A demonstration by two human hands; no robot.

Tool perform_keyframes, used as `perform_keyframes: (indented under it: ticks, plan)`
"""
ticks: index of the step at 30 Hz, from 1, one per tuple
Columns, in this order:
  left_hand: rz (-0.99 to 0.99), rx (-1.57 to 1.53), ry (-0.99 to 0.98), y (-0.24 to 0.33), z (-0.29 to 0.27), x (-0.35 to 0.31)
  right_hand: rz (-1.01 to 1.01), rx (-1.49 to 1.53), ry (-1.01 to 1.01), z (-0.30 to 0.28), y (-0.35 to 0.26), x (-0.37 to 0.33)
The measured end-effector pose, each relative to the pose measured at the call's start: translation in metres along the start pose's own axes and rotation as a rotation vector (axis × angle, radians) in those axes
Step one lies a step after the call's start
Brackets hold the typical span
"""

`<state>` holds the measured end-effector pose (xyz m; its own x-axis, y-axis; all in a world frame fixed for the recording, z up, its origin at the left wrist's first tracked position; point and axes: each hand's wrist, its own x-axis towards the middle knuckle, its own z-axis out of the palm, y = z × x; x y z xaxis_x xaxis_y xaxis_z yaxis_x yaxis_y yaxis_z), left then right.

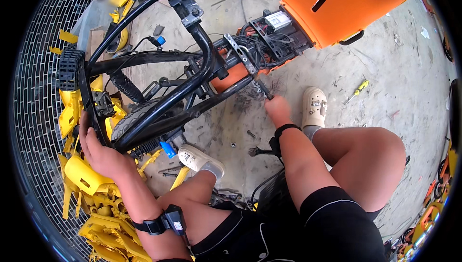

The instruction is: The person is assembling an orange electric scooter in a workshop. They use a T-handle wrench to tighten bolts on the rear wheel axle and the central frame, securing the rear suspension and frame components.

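Note:
A black tubular vehicle frame (159, 129), with a wheel and shock absorbers under it, reaches from the left toward the middle. My left hand (107, 158) grips its left end, thumb on one side and fingers on the other. Closed in a fist, my right hand (278, 112) holds a dark rod-shaped tool (263, 89); its exact kind is unclear. The tool's far end is at the corner of the frame, beside a metal crossbar (239, 52). Beyond that lie exposed wiring (272, 38) and a silver box (278, 20). A large orange panel (346, 2) extends to the upper right.
A yellow-handled screwdriver (357, 91) lies on the concrete floor right of my shoe (314, 108). Loose bolts and a dark tool (262, 152) lie between my feet. Yellow plastic parts (98, 214) are heaped at the left, along a dark tiled surface (41, 93).

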<state>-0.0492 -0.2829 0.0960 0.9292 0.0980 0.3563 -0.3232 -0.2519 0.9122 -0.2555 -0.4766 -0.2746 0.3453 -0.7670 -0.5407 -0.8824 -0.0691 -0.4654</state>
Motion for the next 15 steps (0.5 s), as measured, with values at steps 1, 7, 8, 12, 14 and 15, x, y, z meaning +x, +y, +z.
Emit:
perform_keyframes:
  ticks: [1, 7, 8, 12, 14, 15]
  plan:
    - [0.005, -0.004, -0.005, -0.002, -0.001, -0.001, 0.023, -0.012, -0.001, 0.002, 0.002, -0.003]
    - [0.14, 0.068, -0.037, -0.016, -0.015, 0.003, 0.005, -0.05, 0.008, -0.005, -0.007, -0.009]
    - [0.143, 0.081, -0.041, -0.014, -0.015, 0.003, -0.006, -0.043, -0.011, -0.004, -0.005, -0.006]
    - [0.119, 0.034, -0.058, -0.007, -0.007, 0.0, -0.064, -0.03, -0.007, 0.009, 0.016, 0.013]
    - [0.128, 0.015, -0.057, -0.009, -0.01, 0.001, -0.05, 0.008, -0.042, 0.009, 0.009, 0.004]
    - [0.145, 0.02, -0.059, -0.012, -0.012, 0.002, -0.044, 0.026, -0.061, 0.008, 0.003, -0.002]
